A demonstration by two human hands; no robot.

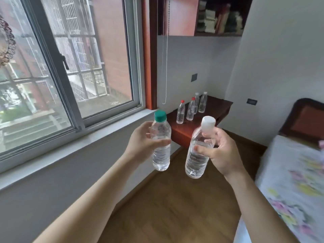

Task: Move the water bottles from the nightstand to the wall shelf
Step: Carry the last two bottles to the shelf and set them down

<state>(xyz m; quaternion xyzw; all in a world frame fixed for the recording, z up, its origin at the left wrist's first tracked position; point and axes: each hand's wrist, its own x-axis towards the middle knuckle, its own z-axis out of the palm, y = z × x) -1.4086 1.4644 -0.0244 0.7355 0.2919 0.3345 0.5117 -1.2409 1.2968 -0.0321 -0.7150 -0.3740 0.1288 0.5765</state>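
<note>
The windowsill (87,137) edges your left, where your left hand (140,139) wraps the green-capped bottle (161,155), upright. Open floor (175,199) runs ahead to the nightstand (215,109), which carries four bottles (190,109), with the wall shelf (219,34) above. Your right hand (222,155) grips the white-capped bottle (196,160), tilted. The bed (289,172) borders your right.

the left forearm (105,193) and the right forearm (259,207) are shown bare, each seen from near the elbow down to the wrist. they are smooth in outline and are narrowed toward the wrists. the left hand (142,139) and the right hand (223,153) are likewise left bare. finer marks cannot be made out.
</note>
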